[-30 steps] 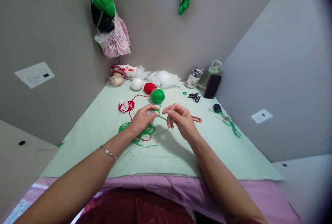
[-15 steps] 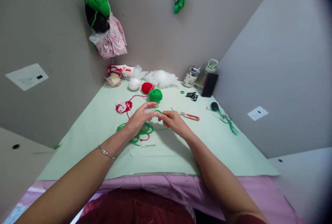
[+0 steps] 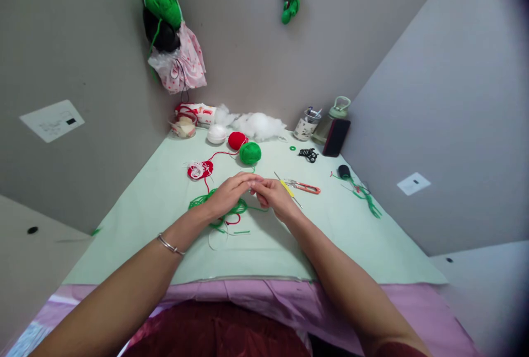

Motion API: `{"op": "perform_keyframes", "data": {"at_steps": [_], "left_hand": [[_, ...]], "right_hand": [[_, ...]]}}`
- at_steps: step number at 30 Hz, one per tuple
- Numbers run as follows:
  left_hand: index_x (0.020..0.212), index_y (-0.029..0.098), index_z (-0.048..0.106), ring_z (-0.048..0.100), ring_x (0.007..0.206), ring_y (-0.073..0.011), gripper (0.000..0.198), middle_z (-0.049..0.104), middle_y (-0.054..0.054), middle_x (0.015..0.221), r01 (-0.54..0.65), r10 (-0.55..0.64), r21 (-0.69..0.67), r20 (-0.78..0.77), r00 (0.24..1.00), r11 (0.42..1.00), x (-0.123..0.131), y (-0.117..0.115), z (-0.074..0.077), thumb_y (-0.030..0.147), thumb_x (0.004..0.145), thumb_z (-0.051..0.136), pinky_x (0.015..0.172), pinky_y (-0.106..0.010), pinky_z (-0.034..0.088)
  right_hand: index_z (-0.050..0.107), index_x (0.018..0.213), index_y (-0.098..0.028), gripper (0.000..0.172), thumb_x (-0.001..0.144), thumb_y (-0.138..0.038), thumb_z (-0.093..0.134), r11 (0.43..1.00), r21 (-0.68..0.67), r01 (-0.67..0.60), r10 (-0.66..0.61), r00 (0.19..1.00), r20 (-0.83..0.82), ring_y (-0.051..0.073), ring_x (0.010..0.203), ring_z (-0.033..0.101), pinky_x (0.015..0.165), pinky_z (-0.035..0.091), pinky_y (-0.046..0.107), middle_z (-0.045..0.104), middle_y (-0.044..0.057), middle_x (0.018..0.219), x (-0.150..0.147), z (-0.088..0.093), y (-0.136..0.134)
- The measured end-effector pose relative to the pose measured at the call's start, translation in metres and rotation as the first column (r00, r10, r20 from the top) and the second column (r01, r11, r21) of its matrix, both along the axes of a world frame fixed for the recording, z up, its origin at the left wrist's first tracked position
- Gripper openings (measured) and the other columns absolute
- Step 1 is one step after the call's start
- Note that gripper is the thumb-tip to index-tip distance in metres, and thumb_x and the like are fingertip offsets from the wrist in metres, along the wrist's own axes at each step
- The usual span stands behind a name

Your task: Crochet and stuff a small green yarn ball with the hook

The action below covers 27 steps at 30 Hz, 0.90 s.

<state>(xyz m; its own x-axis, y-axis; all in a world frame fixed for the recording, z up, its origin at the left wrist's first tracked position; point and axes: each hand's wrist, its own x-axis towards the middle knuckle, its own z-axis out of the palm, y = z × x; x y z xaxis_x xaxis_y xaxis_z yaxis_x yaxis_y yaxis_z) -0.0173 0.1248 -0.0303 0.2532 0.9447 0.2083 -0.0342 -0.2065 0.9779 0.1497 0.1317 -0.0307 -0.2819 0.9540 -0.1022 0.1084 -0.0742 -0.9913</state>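
Cup (image 3: 304, 130) of pens (image 3: 309, 111), yarn (image 3: 238, 206) by left hand (image 3: 228, 194)

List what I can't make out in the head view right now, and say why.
All in the head view:
1. Anything between the left hand and right hand: hidden by the hands themselves.
2. Part of the green yarn loops: behind the left hand.
3. Part of the bottle: behind the phone.
4. Top of the hanging green bundle: cut off by the upper edge.
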Motion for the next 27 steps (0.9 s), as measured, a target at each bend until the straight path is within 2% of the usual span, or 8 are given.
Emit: {"op": "perform_keyframes", "data": {"at_steps": [3,6,10,13,15,20,23,27], "left_hand": [[0.103,0.022,0.074,0.067,0.114,-0.0261,0.022,0.076,-0.008,0.114,-0.089,0.088,0.014,0.039,0.995,0.996,-0.009,0.007,0.002,0.033,0.085,0.069,0.109,-0.041,0.047],[0.113,0.022,0.062,0.07,0.107,-0.0219,0.031,0.073,-0.008,0.117,-0.162,0.16,0.011,0.131,0.978,0.987,-0.009,0.01,0.0,0.038,0.087,0.066,0.103,-0.041,0.052],[0.095,0.019,0.061,0.069,0.086,-0.018,0.031,0.071,-0.005,0.104,-0.169,0.172,-0.031,0.153,0.973,0.985,-0.001,0.008,-0.006,0.045,0.082,0.073,0.085,-0.035,0.058],[0.085,0.018,0.067,0.065,0.088,-0.0179,0.026,0.069,-0.004,0.096,-0.206,0.207,-0.026,0.119,0.971,0.978,0.004,0.004,-0.006,0.041,0.079,0.078,0.083,-0.03,0.053],[0.086,0.018,0.068,0.063,0.085,-0.0165,0.022,0.067,-0.003,0.094,-0.231,0.231,-0.013,0.114,0.966,0.973,0.005,0.002,-0.005,0.037,0.079,0.078,0.078,-0.027,0.05],[0.088,0.023,0.05,0.043,0.053,-0.0078,0.032,0.054,0.006,0.079,-0.294,0.291,0.004,0.128,0.948,0.956,0.005,0.003,-0.006,0.036,0.077,0.077,0.05,-0.022,0.034],[0.083,0.024,0.045,0.043,0.056,-0.0092,0.032,0.05,0.006,0.077,-0.328,0.322,0.049,0.098,0.942,0.943,0.004,0.005,-0.009,0.034,0.08,0.075,0.053,-0.023,0.035],[0.085,0.022,0.057,0.055,0.082,-0.0166,0.017,0.056,-0.001,0.091,-0.336,0.334,0.165,0.038,0.942,0.927,0.006,0.003,-0.011,0.025,0.08,0.073,0.078,-0.029,0.047]], "right_hand": [[0.062,0.063,-0.018,0.047,0.072,-0.062,0.076,0.997,0.051,0.052,-0.052,0.999,-0.003,0.007,0.04,0.028,0.044,0.022,0.024,0.041,-0.008,0.038,0.003,0.002,0.002],[0.06,0.064,-0.019,0.048,0.073,-0.063,0.076,0.983,0.108,0.15,-0.148,0.989,-0.025,0.007,0.041,0.031,0.045,0.022,0.025,0.045,-0.007,0.04,0.003,0.002,0.003],[0.058,0.069,-0.02,0.047,0.077,-0.065,0.072,0.962,0.16,0.22,-0.214,0.975,-0.056,0.008,0.043,0.035,0.047,0.025,0.025,0.049,-0.006,0.046,-0.001,0.001,0.001],[0.058,0.069,-0.02,0.045,0.079,-0.062,0.073,0.957,0.198,0.213,-0.205,0.977,-0.056,0.008,0.045,0.034,0.047,0.024,0.025,0.049,-0.007,0.047,-0.005,0.001,-0.003],[0.058,0.07,-0.02,0.044,0.08,-0.06,0.073,0.955,0.216,0.204,-0.198,0.979,-0.05,0.008,0.045,0.033,0.048,0.023,0.025,0.047,-0.007,0.047,-0.006,0.002,-0.006],[0.059,0.071,-0.02,0.044,0.081,-0.061,0.07,0.951,0.23,0.205,-0.203,0.979,-0.037,0.009,0.047,0.033,0.049,0.024,0.026,0.044,-0.007,0.048,-0.008,0.002,-0.008],[0.06,0.073,-0.02,0.044,0.081,-0.062,0.069,0.954,0.218,0.206,-0.205,0.978,-0.029,0.009,0.047,0.033,0.048,0.024,0.026,0.044,-0.007,0.048,-0.009,0.0,-0.007],[0.058,0.07,-0.02,0.047,0.077,-0.065,0.071,0.958,0.2,0.204,-0.206,0.978,-0.011,0.01,0.047,0.034,0.048,0.024,0.025,0.045,-0.006,0.048,-0.01,-0.005,-0.005]]}}
